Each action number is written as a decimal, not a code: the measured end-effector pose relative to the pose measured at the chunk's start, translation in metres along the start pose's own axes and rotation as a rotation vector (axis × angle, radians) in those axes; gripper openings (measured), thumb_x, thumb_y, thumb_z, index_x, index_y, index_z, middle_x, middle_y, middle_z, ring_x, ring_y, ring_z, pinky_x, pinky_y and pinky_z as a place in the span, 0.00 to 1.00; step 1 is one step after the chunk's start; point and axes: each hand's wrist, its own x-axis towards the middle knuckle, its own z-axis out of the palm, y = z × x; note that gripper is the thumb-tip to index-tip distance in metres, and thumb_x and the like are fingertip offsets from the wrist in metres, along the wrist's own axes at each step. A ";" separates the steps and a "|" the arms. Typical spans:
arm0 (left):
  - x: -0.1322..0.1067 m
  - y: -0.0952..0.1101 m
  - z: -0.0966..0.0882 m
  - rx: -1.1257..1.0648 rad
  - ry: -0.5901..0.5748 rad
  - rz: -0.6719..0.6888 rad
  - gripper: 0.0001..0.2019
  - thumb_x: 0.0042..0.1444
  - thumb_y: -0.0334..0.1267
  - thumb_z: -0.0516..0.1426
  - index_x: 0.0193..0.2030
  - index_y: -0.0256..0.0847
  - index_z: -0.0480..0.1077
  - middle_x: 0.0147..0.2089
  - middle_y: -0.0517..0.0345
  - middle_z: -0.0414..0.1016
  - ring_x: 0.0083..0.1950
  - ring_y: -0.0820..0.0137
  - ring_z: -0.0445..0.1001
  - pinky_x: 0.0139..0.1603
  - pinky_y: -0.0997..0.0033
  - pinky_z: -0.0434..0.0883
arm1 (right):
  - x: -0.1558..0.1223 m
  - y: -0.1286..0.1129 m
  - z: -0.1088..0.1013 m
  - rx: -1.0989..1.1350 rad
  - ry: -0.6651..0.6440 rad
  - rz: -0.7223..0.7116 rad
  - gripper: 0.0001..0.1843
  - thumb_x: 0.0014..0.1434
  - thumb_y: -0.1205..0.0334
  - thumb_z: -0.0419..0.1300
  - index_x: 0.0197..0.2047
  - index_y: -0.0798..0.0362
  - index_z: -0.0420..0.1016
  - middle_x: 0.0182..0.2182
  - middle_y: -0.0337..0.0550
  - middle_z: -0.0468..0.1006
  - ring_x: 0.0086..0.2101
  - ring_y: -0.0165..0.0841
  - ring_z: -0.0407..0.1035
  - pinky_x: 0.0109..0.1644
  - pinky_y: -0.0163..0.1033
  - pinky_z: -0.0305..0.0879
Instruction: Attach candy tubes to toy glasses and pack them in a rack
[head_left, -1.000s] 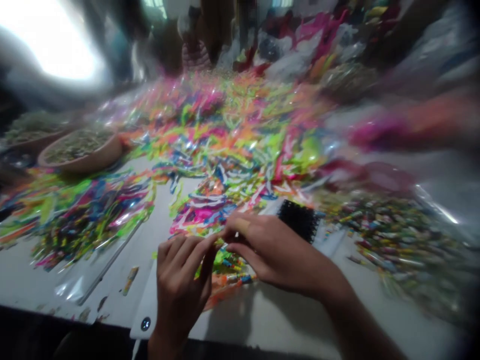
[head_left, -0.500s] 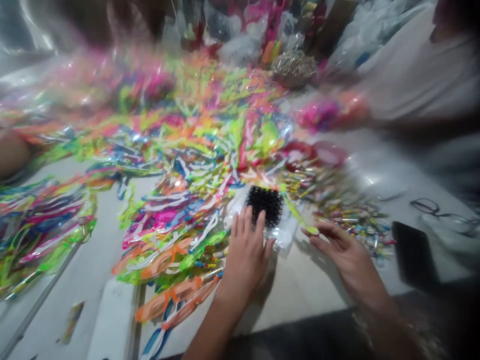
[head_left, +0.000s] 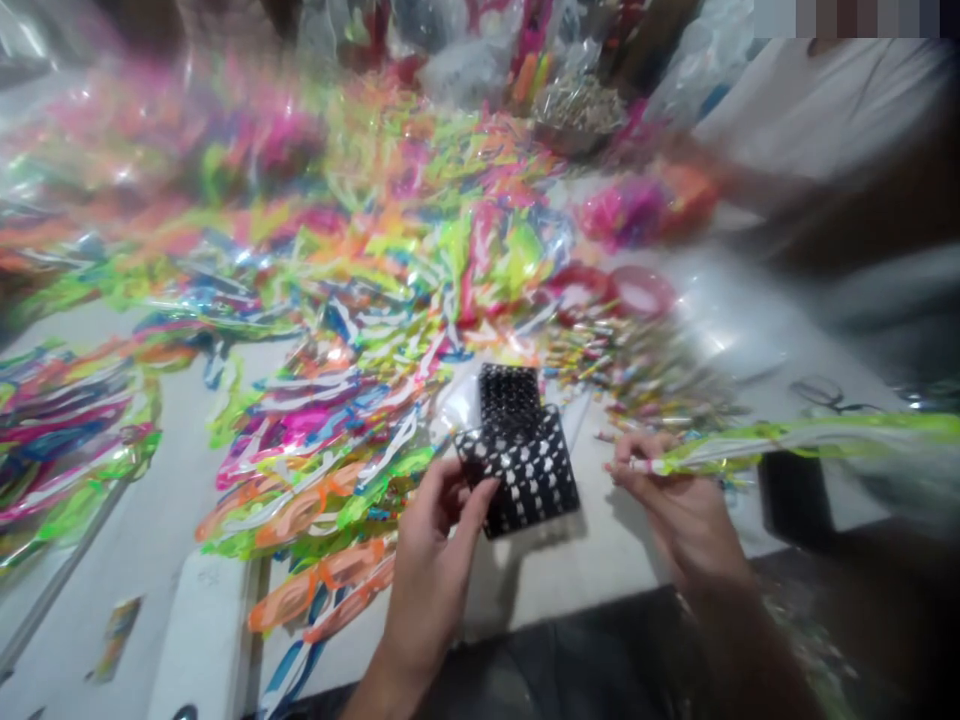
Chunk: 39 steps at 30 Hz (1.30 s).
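**Fingers and held pieces.** My left thumb [head_left: 484, 490] and fingers are clamped on the lower left edge of a black card with white spots [head_left: 521, 475], which my left hand [head_left: 431, 570] holds tilted up from the table. My right fingertips [head_left: 624, 455] are pressed together on the near end of a long neon-green and clear plastic strip [head_left: 810, 435], held in my right hand [head_left: 675, 510]. The strip runs out level to the right.

**Surroundings, placed from the black card.** A second black gridded piece [head_left: 510, 398] lies directly behind the card, and the card's upper edge overlaps it. To the left, a broad spread of neon plastic strips [head_left: 322, 420] reaches almost to the card. Just beyond and to the right lies a scatter of small multicoloured tubes [head_left: 637, 375], with a pink ring [head_left: 640, 292] past them. Further right are a pair of eyeglasses [head_left: 829, 395] and a dark rectangular object [head_left: 795, 500]. Well beyond the card, a blurred co-worker's hand [head_left: 694, 190] is at a pink bundle [head_left: 626, 213], in front of that person's pale shirt [head_left: 817, 100].
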 end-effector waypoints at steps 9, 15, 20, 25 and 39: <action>-0.085 -0.061 -0.026 0.396 -0.143 -0.017 0.27 0.72 0.40 0.57 0.76 0.49 0.59 0.68 0.46 0.72 0.69 0.55 0.73 0.68 0.49 0.73 | -0.026 0.021 0.049 0.112 -0.201 0.164 0.22 0.56 0.54 0.77 0.46 0.48 0.71 0.41 0.37 0.77 0.35 0.29 0.76 0.39 0.32 0.75; -0.085 -0.058 -0.044 0.776 -0.062 0.270 0.26 0.73 0.36 0.55 0.76 0.41 0.59 0.59 0.43 0.78 0.59 0.58 0.78 0.60 0.58 0.76 | -0.040 0.028 0.058 -0.060 -0.228 0.146 0.18 0.58 0.52 0.75 0.43 0.51 0.76 0.38 0.40 0.78 0.38 0.35 0.79 0.49 0.41 0.78; -0.072 -0.057 -0.044 0.926 -0.049 0.361 0.21 0.76 0.38 0.51 0.71 0.31 0.65 0.49 0.42 0.85 0.47 0.59 0.85 0.48 0.64 0.78 | -0.034 0.041 0.051 -0.281 -0.277 0.048 0.15 0.59 0.51 0.73 0.40 0.52 0.78 0.38 0.44 0.80 0.41 0.39 0.77 0.51 0.45 0.74; -0.065 -0.055 -0.040 0.995 -0.038 0.341 0.20 0.76 0.40 0.50 0.66 0.30 0.70 0.44 0.44 0.86 0.36 0.62 0.85 0.36 0.69 0.73 | -0.035 0.044 0.051 -0.456 -0.313 -0.068 0.10 0.64 0.53 0.68 0.39 0.51 0.78 0.36 0.44 0.82 0.41 0.40 0.77 0.53 0.47 0.71; -0.057 -0.053 -0.035 0.992 -0.082 0.379 0.16 0.74 0.34 0.52 0.63 0.36 0.73 0.44 0.50 0.87 0.29 0.66 0.82 0.30 0.70 0.68 | -0.039 0.071 0.045 -0.776 -0.412 -0.238 0.16 0.68 0.48 0.63 0.41 0.49 0.86 0.30 0.50 0.80 0.41 0.47 0.77 0.48 0.49 0.74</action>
